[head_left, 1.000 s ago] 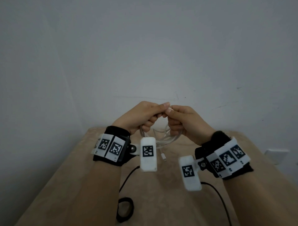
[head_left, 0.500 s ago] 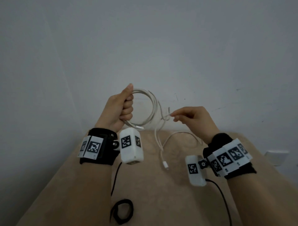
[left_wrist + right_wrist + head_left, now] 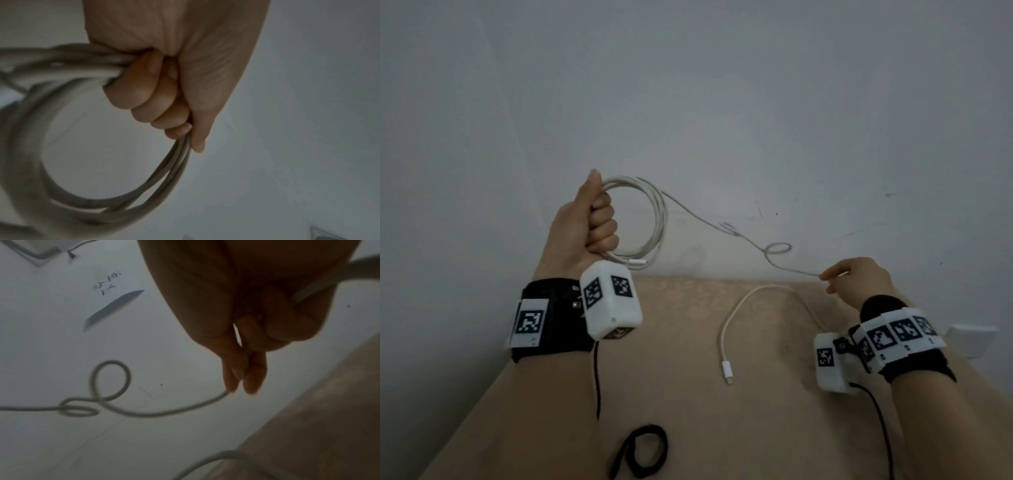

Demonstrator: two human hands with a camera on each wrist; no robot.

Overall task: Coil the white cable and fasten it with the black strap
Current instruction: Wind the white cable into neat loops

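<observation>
My left hand (image 3: 594, 222) is raised above the table's far left and grips a coil of the white cable (image 3: 657, 219) in its fist; the left wrist view shows the fingers (image 3: 144, 91) curled round the coil (image 3: 24, 146). From the coil the cable runs right, with two small kinks (image 3: 777, 248), to my right hand (image 3: 835, 274), which pinches it between thumb and fingertips (image 3: 252, 382). The loose end loops down onto the table and ends in a connector (image 3: 726, 370). The black strap (image 3: 642, 450) lies as a loop on the table near the front edge.
The beige table (image 3: 722, 428) stands against a grey-white wall (image 3: 722, 102). A white wall socket (image 3: 972, 337) sits at the right beyond the table. Black leads (image 3: 596, 383) hang from both wrist cameras across the table. A paper note (image 3: 115, 288) is stuck on the wall.
My hands have moved apart: the left rose to the left with the coil, the right swept right and down, drawing the cable out into a long slanting run.
</observation>
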